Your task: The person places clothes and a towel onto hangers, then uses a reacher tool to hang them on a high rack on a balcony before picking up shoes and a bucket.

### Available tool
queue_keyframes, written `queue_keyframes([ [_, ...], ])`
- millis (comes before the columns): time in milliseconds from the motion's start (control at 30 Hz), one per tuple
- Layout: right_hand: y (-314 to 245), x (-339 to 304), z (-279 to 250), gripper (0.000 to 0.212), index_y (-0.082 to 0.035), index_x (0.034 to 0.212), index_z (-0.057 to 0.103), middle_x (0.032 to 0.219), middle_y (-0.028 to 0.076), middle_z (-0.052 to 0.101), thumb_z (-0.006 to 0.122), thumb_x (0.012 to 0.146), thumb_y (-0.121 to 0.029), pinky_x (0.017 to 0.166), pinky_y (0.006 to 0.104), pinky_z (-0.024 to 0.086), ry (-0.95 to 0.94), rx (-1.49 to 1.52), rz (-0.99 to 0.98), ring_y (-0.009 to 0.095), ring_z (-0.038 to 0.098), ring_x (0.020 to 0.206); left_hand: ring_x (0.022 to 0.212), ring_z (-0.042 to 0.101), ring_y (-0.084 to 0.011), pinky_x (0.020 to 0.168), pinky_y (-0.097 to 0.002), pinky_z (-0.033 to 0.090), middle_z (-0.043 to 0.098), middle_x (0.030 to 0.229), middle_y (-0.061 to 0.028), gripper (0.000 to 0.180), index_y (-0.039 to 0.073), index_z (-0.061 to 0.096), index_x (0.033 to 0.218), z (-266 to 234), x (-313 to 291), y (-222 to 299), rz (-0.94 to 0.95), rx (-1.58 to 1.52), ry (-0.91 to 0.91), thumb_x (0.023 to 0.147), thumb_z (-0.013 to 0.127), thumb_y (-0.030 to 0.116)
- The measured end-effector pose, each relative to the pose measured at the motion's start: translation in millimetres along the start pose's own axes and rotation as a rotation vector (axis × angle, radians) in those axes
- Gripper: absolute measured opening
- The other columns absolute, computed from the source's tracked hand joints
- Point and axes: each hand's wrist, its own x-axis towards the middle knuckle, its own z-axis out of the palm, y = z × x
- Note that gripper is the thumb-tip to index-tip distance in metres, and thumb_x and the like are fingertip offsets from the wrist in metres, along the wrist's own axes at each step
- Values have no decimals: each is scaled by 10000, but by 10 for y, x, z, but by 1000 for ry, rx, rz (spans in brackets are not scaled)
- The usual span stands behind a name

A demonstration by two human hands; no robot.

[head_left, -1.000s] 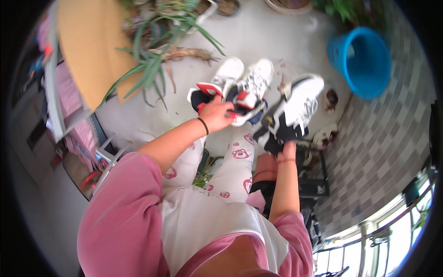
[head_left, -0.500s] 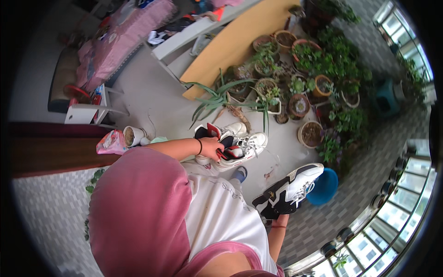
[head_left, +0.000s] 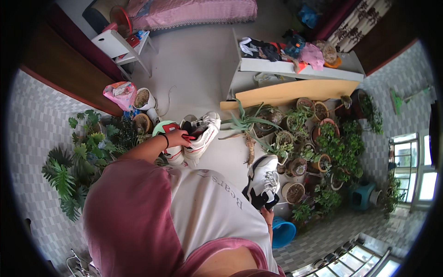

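Observation:
My left hand (head_left: 177,138) is closed on a pair of white sneakers (head_left: 206,135) with red linings, its fingers hooked into their openings. They hang in front of my body with the toes pointing away from me. On the right, my right hand (head_left: 267,215) grips a white-and-black sneaker (head_left: 264,179) at its heel end, toe pointing forward. Its fingers are partly hidden behind the shoe, and I cannot tell whether a second shoe is behind it. A long-leaved plant with a bare root (head_left: 250,148) lies on the floor between the two hands' shoes.
Several potted plants (head_left: 296,167) crowd the floor at right, near a blue bucket (head_left: 283,231). A tan board (head_left: 295,93) leans by a white cabinet (head_left: 277,67). More leafy plants (head_left: 64,171) stand at left, beside a white pot (head_left: 144,99) and a pink bag (head_left: 121,95).
The view has turned, bringing the left-hand plants and far wall into sight. Both hands keep their shoes; the black-and-white sneaker now points forward instead of to the right.

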Motion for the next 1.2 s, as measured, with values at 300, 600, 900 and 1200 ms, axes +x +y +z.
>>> queue_keyframes([
  [300,-2345,1268,2538,111,-71,779,666,770,119,610,574,750,-127,645,356,481,-400,-835,-784,288,595,725,1028,564,-239,884,-312,421,600,1053,-203,766,-116,460,1190,-1244,-96,-1166,-44,-382,296,653,748,349],
  [600,-4594,1162,4568,544,-66,1290,437,1244,54,527,568,864,-378,955,361,420,-914,552,-132,201,517,1107,900,561,-143,805,-271,433,618,960,-99,500,-31,556,1081,-2392,-236,-1512,48,-710,544,707,735,249],
  [900,-5622,2241,5743,463,-76,1297,418,1243,55,516,458,924,-347,945,357,421,-1088,822,-200,209,512,1096,852,568,-122,794,-249,429,626,901,-52,390,3,565,1078,-3294,140,-1386,40,-1112,651,722,706,72],
  [1200,-6797,3204,6536,454,-114,1335,364,1261,12,485,441,938,-320,947,298,409,-938,479,-402,155,484,1123,931,566,-174,832,-286,411,619,950,-81,474,38,576,1108,-5079,1387,-1279,-155,-499,512,704,731,233],
])
